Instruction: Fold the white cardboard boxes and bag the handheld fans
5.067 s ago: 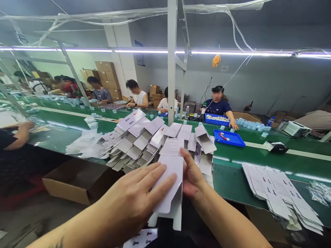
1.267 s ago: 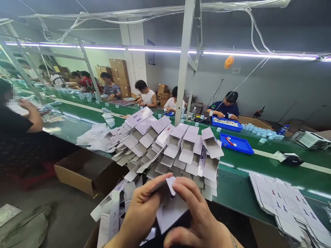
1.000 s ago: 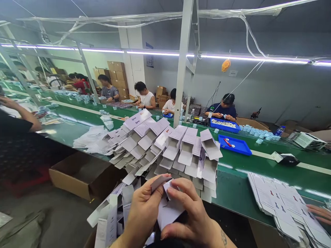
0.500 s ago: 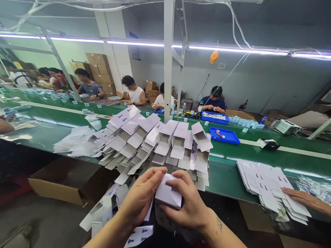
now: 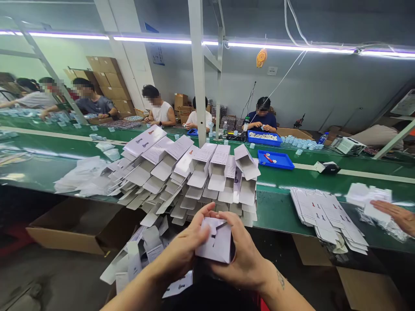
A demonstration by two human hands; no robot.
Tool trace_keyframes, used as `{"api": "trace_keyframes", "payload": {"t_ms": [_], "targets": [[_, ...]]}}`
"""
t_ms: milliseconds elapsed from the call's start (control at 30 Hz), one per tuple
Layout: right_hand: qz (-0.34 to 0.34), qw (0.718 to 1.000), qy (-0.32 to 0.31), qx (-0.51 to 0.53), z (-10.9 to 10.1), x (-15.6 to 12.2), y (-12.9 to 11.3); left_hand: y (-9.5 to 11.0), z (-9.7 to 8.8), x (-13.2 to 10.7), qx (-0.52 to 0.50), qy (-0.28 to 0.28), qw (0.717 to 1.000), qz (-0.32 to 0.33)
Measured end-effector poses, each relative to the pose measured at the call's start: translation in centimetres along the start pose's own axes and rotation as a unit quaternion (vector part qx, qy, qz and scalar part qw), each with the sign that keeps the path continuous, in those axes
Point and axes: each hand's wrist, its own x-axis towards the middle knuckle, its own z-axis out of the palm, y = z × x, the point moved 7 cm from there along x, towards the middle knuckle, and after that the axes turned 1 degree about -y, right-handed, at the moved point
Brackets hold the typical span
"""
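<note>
Between my two hands is a small white cardboard box, its end with folded flaps facing up toward me. My left hand wraps its left side, the thumb, slightly blurred, on the top flaps. Around the right side and far corner curl the fingers of my right hand. Just beyond stands a big stack of open-ended white cartons on the green table, flaps hanging toward me. More loose cartons lie lower left, partly behind my left forearm.
Flat printed cartons lie at the right, where another person's hand touches white card pieces. A blue tray holds a red-and-white item. An open brown box sits below the table's left edge. Several people work across the green line.
The box has turned, so its slotted flap end now shows, and my left thumb has come over it. The other person's hand at the right has moved away from the flat cartons.
</note>
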Motion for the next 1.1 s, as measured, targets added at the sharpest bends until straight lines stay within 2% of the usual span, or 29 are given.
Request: {"api": "trace_keyframes", "payload": {"t_ms": [67,133,233,367,533,633,800,1100], "targets": [[-0.002,1.000,0.002,0.010,-0.5,0.0,0.2,0.5,0.6,0.0,-0.090,-0.001,0.996,-0.019],[0.002,1.000,-0.006,0.005,-0.8,0.0,0.2,0.6,0.7,0.0,-0.132,0.024,0.991,-0.018],[0.013,0.999,-0.030,-0.010,-1.1,0.0,0.1,-0.3,0.8,0.3,-0.112,0.041,0.993,0.002],[0.030,0.998,-0.057,-0.016,-1.6,-0.4,0.4,-2.3,1.6,0.8,-0.081,-0.005,0.997,-0.006],[0.002,1.000,0.009,0.006,-4.0,-0.8,1.2,-2.7,2.5,2.1,-0.141,0.008,0.990,-0.005],[0.016,1.000,0.009,-0.012,-4.7,-1.2,2.0,-3.4,3.9,3.1,-0.100,0.001,0.994,-0.039],[0.024,0.999,0.029,-0.031,-6.4,-1.7,3.1,-3.5,6.1,4.2,-0.029,-0.013,0.999,0.006],[-0.006,1.000,0.005,-0.021,-8.7,-2.5,5.6,-4.9,7.8,6.5,-0.018,0.056,0.998,0.034]]}}
